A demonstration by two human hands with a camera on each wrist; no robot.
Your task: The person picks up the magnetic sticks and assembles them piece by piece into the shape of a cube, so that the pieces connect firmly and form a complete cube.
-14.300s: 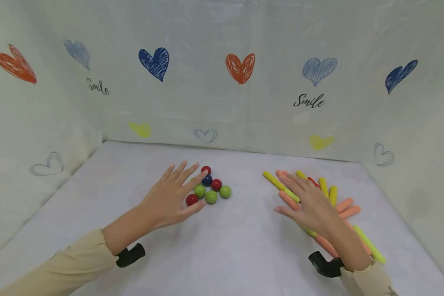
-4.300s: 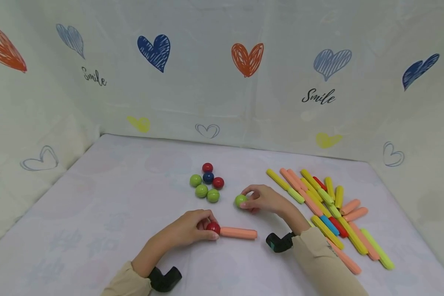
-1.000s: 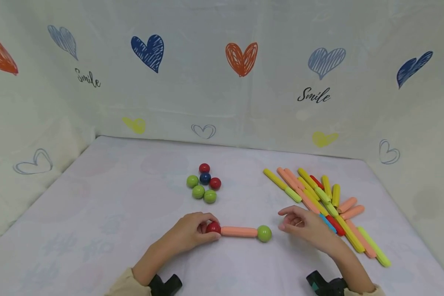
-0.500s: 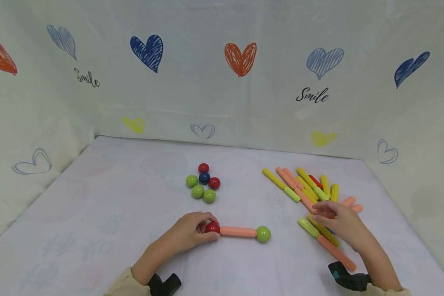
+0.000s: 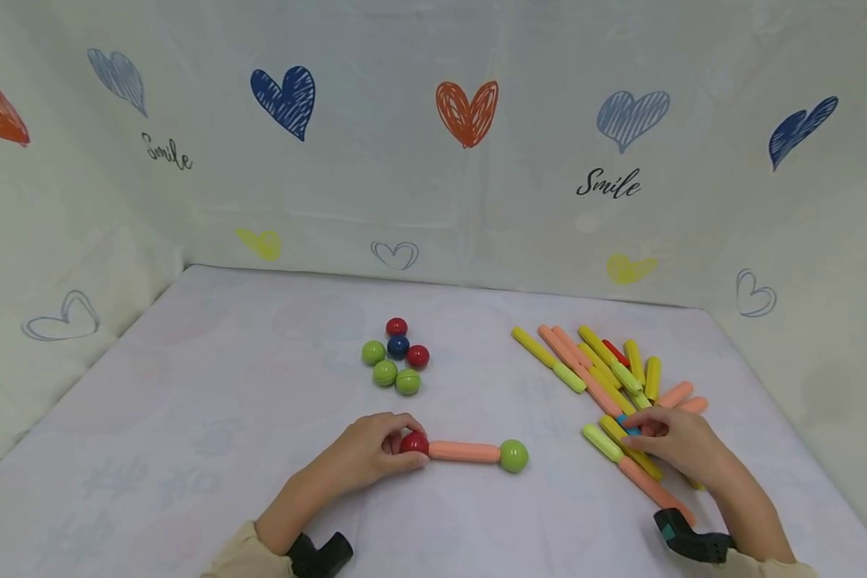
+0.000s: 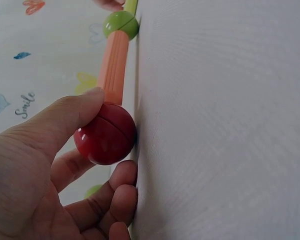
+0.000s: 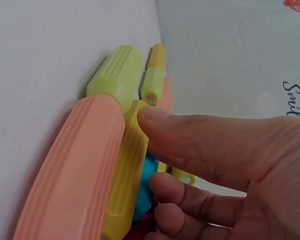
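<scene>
The left hand (image 5: 364,449) grips a red ball (image 6: 107,137) between thumb and fingers, low over the counter (image 5: 209,449). From that ball a peach stick (image 5: 466,452) runs out to the right of the left hand, and a green ball (image 5: 514,455) touches its far end. Whether anything more than contact joins the three cannot be seen.

The right hand (image 5: 686,441) is down at the sticks, its thumb tip against a yellow stick (image 7: 125,170) and its other fingers bent. Whether they pinch the yellow stick or only lie near it cannot be told. A blue stick (image 7: 147,187) lies just under those fingers; on the thumb's other side, beside the yellow one, are a lime stick (image 7: 115,75) and a second peach stick (image 7: 72,170), end to end.

The likeliest trouble is at the right hand: the sticks lie so close that closing the fingers could catch two at once, or the thumb could shove the lime and peach pair apart. If the left hand twists or lifts its ball, the row could bend or part, since nothing steadies the green end, and that ball could roll off. A loose cluster with a blue ball (image 5: 398,347) lies beyond the left hand, probably too far ahead to be knocked.
</scene>
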